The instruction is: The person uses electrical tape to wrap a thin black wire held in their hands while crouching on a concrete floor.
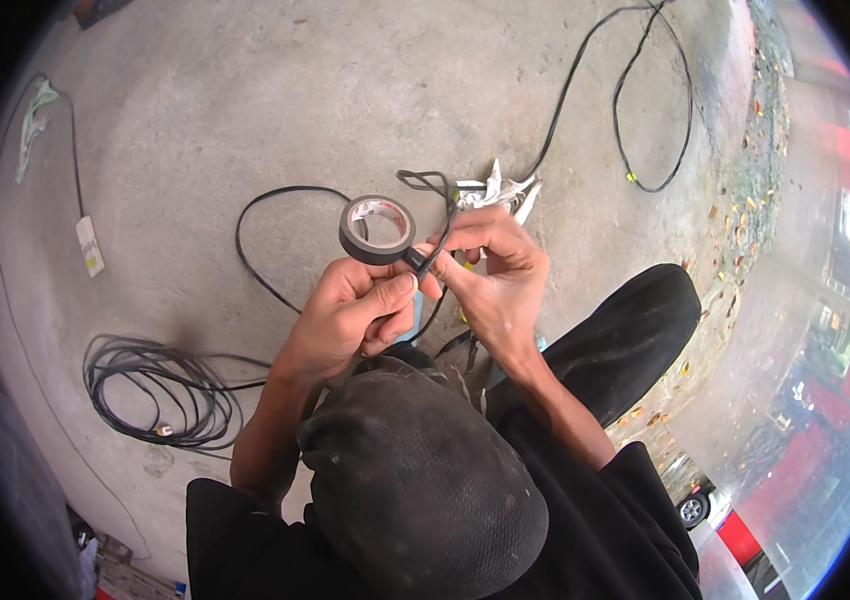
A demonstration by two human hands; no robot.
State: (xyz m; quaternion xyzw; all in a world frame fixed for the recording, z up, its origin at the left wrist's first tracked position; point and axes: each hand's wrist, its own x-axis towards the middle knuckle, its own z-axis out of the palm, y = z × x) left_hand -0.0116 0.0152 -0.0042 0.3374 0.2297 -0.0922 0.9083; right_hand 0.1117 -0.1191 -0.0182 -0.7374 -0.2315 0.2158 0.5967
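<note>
From my end, the biggest thing below me is the concrete floor (pixel 235 110), rough and grey, so it should grip anything set down on it. On its left lies a coil of cable (pixel 140 352), loose and flexible by its look, the heaviest bundle here, and best lifted by gathering several loops at once. Between that coil and a crumpled white cloth (pixel 498 190), 2 hands work close together, raised over the floor. The left hand (pixel 355 305) is curled, thumb and finger closed to a pinch at the black cable (pixel 448 222). The right hand (pixel 497 275) pinches the same cable from the other side, its remaining fingers bent and loosely spread. The roll of tape (pixel 370 253) sits tilted just above the left fingers; I cannot tell which fingertip, if any, bears it. I judge it light and firm, easy to steer by its outer edge or through its open core. The cable looks springy, bending into a small loop beyond the right fingers, so I would hold it on both sides of the taped spot. Smallest is the strip of tape (pixel 415 259) bridging roll and cable: soft, stretchy, probably sticky underneath, and best kept taut by its edges.
</note>
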